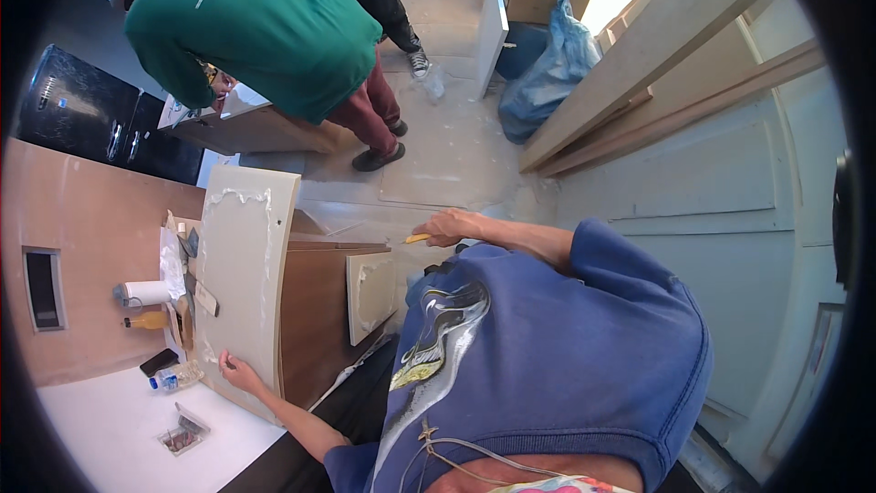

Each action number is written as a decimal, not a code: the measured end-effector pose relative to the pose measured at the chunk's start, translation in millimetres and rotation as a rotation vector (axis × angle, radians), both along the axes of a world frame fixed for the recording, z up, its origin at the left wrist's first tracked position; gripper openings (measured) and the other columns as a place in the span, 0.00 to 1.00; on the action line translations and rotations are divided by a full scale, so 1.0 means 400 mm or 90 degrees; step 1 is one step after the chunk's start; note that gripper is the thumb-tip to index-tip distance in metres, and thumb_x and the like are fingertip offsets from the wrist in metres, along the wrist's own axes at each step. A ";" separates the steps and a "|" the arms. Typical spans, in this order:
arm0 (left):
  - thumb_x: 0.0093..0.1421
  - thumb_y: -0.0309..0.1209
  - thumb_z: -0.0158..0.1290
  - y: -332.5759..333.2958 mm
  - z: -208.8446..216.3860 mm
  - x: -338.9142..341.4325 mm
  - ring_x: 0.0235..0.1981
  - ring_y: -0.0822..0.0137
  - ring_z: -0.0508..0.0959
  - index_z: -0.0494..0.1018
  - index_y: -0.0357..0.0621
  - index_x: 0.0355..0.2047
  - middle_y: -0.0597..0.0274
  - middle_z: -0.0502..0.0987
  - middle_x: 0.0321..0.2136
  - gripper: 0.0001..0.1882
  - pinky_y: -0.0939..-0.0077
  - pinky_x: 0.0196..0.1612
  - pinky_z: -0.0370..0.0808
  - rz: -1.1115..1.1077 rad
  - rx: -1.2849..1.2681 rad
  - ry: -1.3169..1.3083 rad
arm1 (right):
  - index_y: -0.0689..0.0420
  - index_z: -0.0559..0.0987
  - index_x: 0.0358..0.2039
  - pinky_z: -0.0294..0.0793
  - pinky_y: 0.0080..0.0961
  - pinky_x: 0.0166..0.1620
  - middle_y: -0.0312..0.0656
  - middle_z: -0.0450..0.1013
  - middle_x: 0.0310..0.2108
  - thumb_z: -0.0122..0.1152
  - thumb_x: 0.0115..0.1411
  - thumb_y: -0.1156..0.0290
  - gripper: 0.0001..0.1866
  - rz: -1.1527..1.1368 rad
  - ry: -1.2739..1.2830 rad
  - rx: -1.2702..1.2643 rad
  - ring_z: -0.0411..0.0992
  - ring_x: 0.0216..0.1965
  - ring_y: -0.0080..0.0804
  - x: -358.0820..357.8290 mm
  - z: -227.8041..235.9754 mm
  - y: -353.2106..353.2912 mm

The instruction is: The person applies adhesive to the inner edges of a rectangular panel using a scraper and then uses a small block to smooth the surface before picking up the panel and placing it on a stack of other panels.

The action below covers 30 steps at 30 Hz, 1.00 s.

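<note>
A cream door panel (pixel 239 265) with a raised frame stands before me, white paste smeared unevenly along its moulding. My left hand (pixel 239 372) rests against its lower part, fingertips on the surface and nothing visible in the fingers. Out to the side, beyond the brown cabinet, my right hand (pixel 447 227) is closed round a small yellow-handled tool (pixel 417 238); its working end is too small to make out. A smaller cream panel (pixel 372 296), also edged with white paste, leans against the brown cabinet side (pixel 319 301).
A paper towel roll (pixel 146 293), an orange bottle (pixel 146 320), a water bottle (pixel 176 377) and a phone (pixel 159 362) lie past the panel. A person in a green top (pixel 255 27) bends over a cabinet; another stands behind. Wooden boards (pixel 657 55) lean at right beside a blue bag (pixel 552 73).
</note>
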<state>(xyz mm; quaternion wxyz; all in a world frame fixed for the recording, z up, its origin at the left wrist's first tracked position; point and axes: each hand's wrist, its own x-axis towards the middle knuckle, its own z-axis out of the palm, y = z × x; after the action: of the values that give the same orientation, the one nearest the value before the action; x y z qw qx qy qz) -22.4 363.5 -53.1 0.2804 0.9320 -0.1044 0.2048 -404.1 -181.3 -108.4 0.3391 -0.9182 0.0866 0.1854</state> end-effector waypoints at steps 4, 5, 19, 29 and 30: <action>0.66 0.28 0.47 -0.005 0.004 0.003 0.53 0.48 0.76 0.78 0.35 0.49 0.46 0.79 0.49 0.16 0.58 0.59 0.71 0.013 -0.004 0.018 | 0.45 0.74 0.63 0.79 0.49 0.50 0.48 0.81 0.45 0.57 0.65 0.59 0.25 0.000 0.005 0.010 0.80 0.48 0.51 -0.034 0.002 -0.003; 0.66 0.28 0.47 -0.004 0.003 0.003 0.53 0.48 0.77 0.78 0.36 0.49 0.46 0.79 0.49 0.16 0.58 0.58 0.72 0.016 -0.004 0.017 | 0.45 0.74 0.63 0.79 0.49 0.50 0.48 0.81 0.45 0.57 0.65 0.59 0.25 -0.001 0.006 0.014 0.80 0.48 0.51 -0.041 0.005 -0.004; 0.65 0.27 0.47 0.006 -0.019 0.002 0.52 0.48 0.78 0.79 0.37 0.49 0.44 0.78 0.50 0.16 0.58 0.57 0.73 0.066 0.029 0.031 | 0.43 0.72 0.64 0.77 0.50 0.50 0.51 0.81 0.44 0.59 0.64 0.59 0.27 -0.072 0.032 0.069 0.79 0.46 0.53 -0.119 -0.008 -0.030; 0.63 0.24 0.49 -0.008 -0.030 0.018 0.52 0.51 0.77 0.79 0.44 0.46 0.52 0.80 0.49 0.14 0.60 0.56 0.74 0.046 0.037 -0.058 | 0.43 0.71 0.65 0.78 0.49 0.49 0.53 0.81 0.42 0.59 0.65 0.57 0.27 -0.048 0.016 0.038 0.80 0.45 0.53 -0.111 -0.082 0.006; 0.63 0.24 0.49 -0.006 -0.031 0.010 0.52 0.51 0.77 0.79 0.44 0.46 0.52 0.80 0.49 0.14 0.60 0.56 0.74 0.061 0.030 -0.056 | 0.43 0.71 0.65 0.78 0.49 0.49 0.53 0.81 0.42 0.59 0.65 0.57 0.27 -0.033 0.018 0.029 0.80 0.45 0.53 -0.112 -0.083 0.009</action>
<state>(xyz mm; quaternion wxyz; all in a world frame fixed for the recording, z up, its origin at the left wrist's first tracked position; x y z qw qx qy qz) -18.3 361.2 -65.4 0.2436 0.9323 -0.0763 0.2561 -448.7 -177.7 -141.4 0.3635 -0.9049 0.1112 0.1915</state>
